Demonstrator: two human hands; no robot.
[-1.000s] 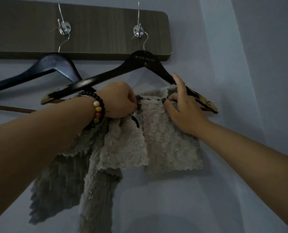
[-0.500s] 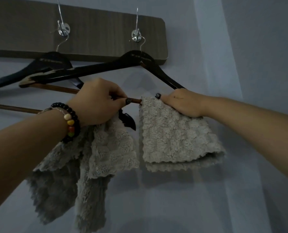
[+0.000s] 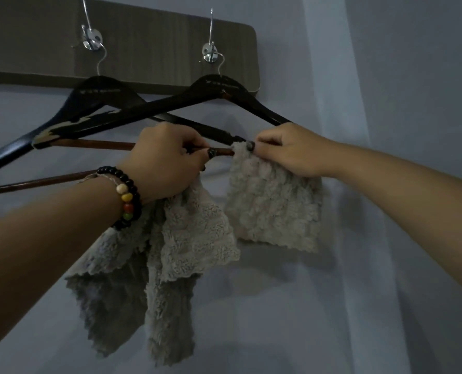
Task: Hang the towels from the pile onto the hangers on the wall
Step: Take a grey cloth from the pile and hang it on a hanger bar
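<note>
Left hand gripped bar plus towels | right hand pinched towel on bar | risk: hanger tilted, your towel could slide off

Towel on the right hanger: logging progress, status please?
Left hand grips bar and spare towels. Right hand pinches draped towel on hanger. Nothing blocking.

Beaded bracelet; pale wall, perhaps draped with cloth.

Two black hangers, two metal hooks, one wooden board, two hands, several grey towels; exact towel count unclear.
</note>
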